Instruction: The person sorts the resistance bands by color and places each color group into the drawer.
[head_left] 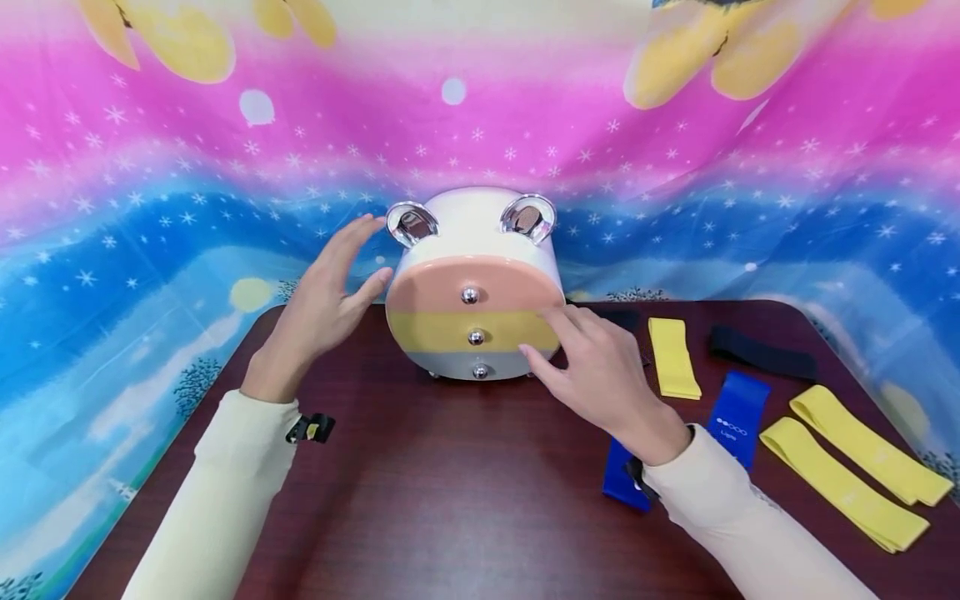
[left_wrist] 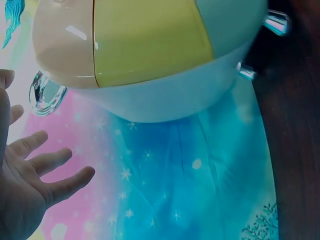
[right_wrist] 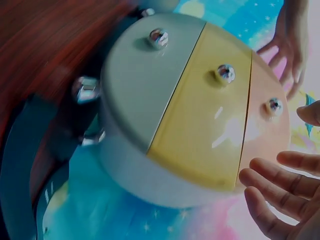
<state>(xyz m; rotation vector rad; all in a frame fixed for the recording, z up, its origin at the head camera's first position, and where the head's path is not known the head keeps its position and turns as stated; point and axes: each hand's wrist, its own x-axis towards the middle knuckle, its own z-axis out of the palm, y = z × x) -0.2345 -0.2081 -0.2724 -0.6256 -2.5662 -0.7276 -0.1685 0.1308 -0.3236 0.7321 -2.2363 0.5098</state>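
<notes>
A white, rounded little drawer chest [head_left: 480, 283] with chrome ears stands at the back of the table. Its front has a pink drawer [head_left: 431, 287], a yellow drawer [head_left: 431, 333] and a grey drawer [head_left: 442, 363], each with a chrome knob and each closed. To its left, my left hand [head_left: 318, 300] is raised with spread fingers, its fingertips close to the left ear [head_left: 412, 223]. My right hand [head_left: 600, 371] is at the right side of the front, fingers slightly bent and holding nothing. In the right wrist view, the fingers [right_wrist: 280, 175] are beside the pink drawer; contact is unclear.
On the right of the dark wooden table [head_left: 450, 500] lie yellow bands [head_left: 673, 358], a black band [head_left: 761, 354] and blue bands [head_left: 738, 417], one marked "Light". My right forearm crosses over some. A patterned cloth [head_left: 225, 183] hangs behind and at the sides.
</notes>
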